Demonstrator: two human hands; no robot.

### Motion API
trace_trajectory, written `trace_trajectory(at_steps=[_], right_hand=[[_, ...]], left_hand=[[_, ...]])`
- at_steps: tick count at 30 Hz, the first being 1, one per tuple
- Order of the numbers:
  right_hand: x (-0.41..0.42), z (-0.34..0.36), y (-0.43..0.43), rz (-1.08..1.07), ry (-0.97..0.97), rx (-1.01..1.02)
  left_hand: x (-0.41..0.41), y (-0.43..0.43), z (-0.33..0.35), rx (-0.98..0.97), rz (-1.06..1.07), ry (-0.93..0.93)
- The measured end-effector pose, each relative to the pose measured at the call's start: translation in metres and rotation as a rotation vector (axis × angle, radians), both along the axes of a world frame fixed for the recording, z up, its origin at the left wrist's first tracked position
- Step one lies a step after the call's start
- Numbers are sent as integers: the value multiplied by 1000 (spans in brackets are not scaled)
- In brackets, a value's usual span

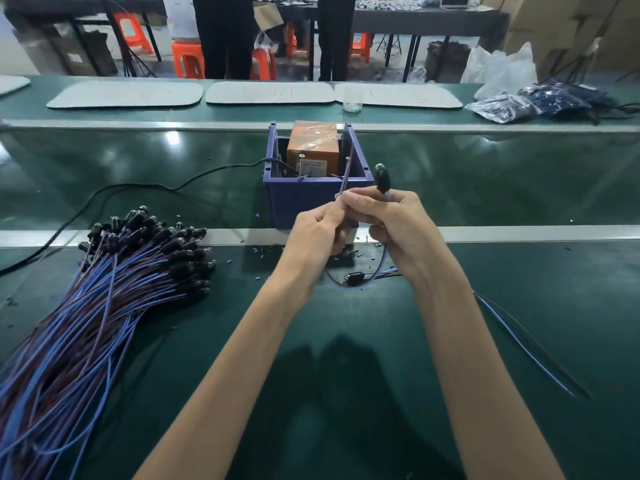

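Observation:
Both hands meet in front of a blue box (pixel 311 199) that holds an orange device (pixel 313 147). My left hand (pixel 320 230) pinches the free ends of a blue and brown wire pair (pixel 344 183), which point up toward the box. My right hand (pixel 394 226) grips the same cable just below its black connector (pixel 382 176), which sticks up above the fingers. The cable's loop (pixel 349 284) hangs under the hands, just above the green table.
A large bundle of similar cables with black connectors (pixel 114 289) lies at the left. Loose cables (pixel 519 344) trail to the right. A black cord (pixel 138 188) runs into the box. Small blue bits (pixel 263 252) dot the table (pixel 346 358). Grey mats, bags and standing people lie beyond.

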State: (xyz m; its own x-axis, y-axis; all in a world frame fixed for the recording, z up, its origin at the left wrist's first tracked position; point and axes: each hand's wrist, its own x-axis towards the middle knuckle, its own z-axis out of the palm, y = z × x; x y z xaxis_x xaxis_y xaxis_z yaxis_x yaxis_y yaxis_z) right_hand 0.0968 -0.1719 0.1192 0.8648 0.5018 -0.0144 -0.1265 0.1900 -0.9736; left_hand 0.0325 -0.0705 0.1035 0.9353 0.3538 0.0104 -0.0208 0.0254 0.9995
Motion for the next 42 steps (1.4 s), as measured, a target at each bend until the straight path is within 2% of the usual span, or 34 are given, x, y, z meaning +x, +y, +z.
trace_trajectory(at_steps=[5,8,12,15,23,28,35,42], right_hand=[[2,4,0,-75,12,-30],[-2,5,1,-43,14,-63],[-4,5,3,-39,102,-27],[0,4,4,-72,126,-96],[0,2,11,-45,121,-75],[9,1,8,-81,167,86],[25,-15,4,-256,136,113],[32,-30,6,-291,151,92]], left_hand=[[-1,2,2,-41,7,-29],[-2,1,1,-14,9,-28],[-2,1,-1,10,58,-38],[-2,4,-2,28,84,-69],[1,6,-3,-78,173,-114],[5,25,-8,-26,367,-95],[9,51,-26,172,476,-66],[15,59,-36,154,515,-7]])
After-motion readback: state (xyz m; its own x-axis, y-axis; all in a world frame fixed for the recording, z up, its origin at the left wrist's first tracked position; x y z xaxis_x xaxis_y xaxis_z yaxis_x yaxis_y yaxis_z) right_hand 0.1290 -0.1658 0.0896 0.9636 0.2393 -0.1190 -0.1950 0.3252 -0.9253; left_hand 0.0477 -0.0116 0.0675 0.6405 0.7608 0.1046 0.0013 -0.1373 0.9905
